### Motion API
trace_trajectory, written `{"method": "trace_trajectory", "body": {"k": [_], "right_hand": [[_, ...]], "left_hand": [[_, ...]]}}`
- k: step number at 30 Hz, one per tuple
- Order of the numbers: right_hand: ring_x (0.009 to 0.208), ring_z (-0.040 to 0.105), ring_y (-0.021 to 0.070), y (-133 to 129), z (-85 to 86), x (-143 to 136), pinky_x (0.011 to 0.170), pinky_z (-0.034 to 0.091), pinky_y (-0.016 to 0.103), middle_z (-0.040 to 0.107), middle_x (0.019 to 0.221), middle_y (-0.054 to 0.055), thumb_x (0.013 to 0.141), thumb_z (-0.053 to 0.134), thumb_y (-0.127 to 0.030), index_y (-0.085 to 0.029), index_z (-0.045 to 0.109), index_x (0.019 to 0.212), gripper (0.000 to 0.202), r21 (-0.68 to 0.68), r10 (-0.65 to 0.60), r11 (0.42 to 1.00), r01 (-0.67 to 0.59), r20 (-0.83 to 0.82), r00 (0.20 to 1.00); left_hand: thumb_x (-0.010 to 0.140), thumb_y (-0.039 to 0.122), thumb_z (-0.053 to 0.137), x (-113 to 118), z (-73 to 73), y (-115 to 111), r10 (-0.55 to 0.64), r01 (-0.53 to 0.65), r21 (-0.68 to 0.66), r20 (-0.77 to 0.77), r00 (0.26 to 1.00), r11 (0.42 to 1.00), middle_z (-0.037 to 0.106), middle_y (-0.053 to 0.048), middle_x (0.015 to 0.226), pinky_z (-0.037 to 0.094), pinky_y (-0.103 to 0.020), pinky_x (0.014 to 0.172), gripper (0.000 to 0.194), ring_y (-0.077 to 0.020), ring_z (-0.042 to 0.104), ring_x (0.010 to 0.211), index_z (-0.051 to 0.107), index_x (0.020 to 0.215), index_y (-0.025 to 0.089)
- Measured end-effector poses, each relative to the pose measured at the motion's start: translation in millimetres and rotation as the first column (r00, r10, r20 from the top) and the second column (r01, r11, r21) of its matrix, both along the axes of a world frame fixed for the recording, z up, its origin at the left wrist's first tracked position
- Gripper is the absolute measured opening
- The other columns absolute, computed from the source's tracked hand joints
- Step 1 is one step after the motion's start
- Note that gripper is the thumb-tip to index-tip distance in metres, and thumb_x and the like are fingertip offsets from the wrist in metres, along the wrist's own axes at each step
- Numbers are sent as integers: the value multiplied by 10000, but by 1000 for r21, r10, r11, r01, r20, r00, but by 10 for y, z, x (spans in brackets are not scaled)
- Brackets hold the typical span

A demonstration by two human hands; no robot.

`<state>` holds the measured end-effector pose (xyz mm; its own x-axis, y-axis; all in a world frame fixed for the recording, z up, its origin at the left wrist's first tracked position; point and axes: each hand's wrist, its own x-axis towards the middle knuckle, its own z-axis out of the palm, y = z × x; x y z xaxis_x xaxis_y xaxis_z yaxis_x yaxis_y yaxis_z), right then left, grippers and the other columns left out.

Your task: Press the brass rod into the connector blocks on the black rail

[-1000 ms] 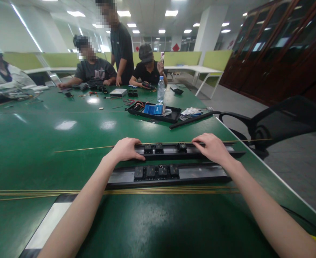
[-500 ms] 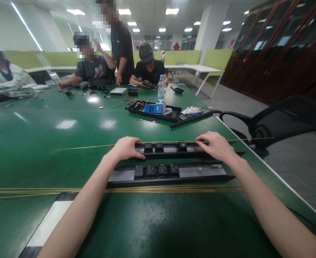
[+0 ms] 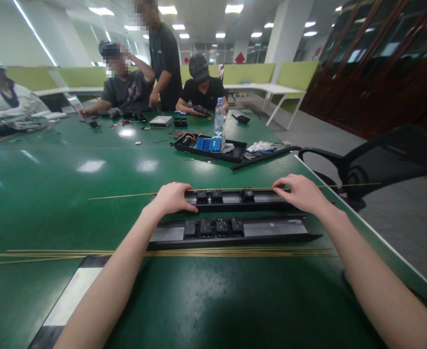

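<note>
A thin brass-coloured rod [image 3: 228, 189] lies lengthwise along the far edge of the farther black channel [image 3: 228, 207], which holds three black blocks. My left hand [image 3: 175, 198] grips the channel's left part, thumb at the near wall and fingers at the far edge beside the rod. At the right, my right hand [image 3: 296, 191] pinches the rod between thumb and fingers above the channel. The nearer black channel [image 3: 271, 229] holds several black blocks [image 3: 221, 226] in a row. Several more brass-coloured rods [image 3: 213, 252] lie in front of it.
Beyond the channels are a black tray [image 3: 235, 154] with a blue item, a water bottle [image 3: 219, 118], white gloves [image 3: 260, 148] and a black strip [image 3: 264, 159]. A chair [image 3: 391, 155] stands right of the table. Several people are at the far side.
My right hand has shifted slightly right along the channel. The rod's left end has also moved right. My left hand keeps its place on the channel.
</note>
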<state>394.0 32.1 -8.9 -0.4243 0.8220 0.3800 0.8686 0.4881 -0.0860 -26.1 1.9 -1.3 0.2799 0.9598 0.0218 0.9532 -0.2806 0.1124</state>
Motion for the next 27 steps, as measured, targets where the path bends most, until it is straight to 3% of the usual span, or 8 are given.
{"method": "trace_trajectory", "body": {"k": [4, 9, 16, 21, 27], "right_hand": [[784, 656, 236, -1, 14, 46, 692, 490, 366, 736, 841, 48, 873, 575, -367, -256, 767, 895, 223, -14, -33, 999, 33, 16, 999], [1047, 624, 284, -67, 21, -154, 908, 526, 447, 757, 1040, 84, 873, 561, -261, -220, 749, 1096, 295, 123, 114, 987, -107, -54, 992], [1085, 630, 275, -162, -58, -465, 939, 512, 456, 732, 1164, 95, 917, 529, -242, -212, 672, 1264, 376, 122, 209, 972, -201, -48, 977], [925, 675, 251, -132, -140, -459, 873, 501, 426, 769, 1006, 77, 966, 491, -265, -210, 734, 1094, 280, 126, 173, 977, -171, -6, 985], [931, 679, 253, -134, -177, -483, 869, 487, 426, 776, 983, 69, 994, 468, -312, -231, 753, 1020, 297, 156, 161, 976, -155, -32, 986]], "left_hand": [[598, 761, 720, 19, 12, -17, 9, -9, -7, -29, 1000, 1000, 756, -101, 1150, 528, -388, 828, 786, -352, 686, 1064, 697, 1199, 254], [606, 737, 731, 30, 7, -22, 14, -14, -1, -24, 1000, 1000, 757, -103, 1145, 529, -394, 838, 768, -353, 688, 1058, 696, 1200, 253], [610, 735, 729, 23, 6, -22, 17, -17, -7, -30, 999, 1000, 754, -98, 1156, 528, -390, 843, 766, -347, 686, 1064, 690, 1207, 258], [613, 719, 735, 54, 12, -41, 33, -33, -5, -43, 999, 999, 753, -111, 1151, 531, -403, 835, 763, -359, 688, 1057, 688, 1207, 243], [596, 704, 754, 140, 13, -57, 69, -69, 1, -77, 995, 998, 755, -140, 1093, 534, -429, 782, 738, -378, 697, 996, 694, 1148, 218]]}}
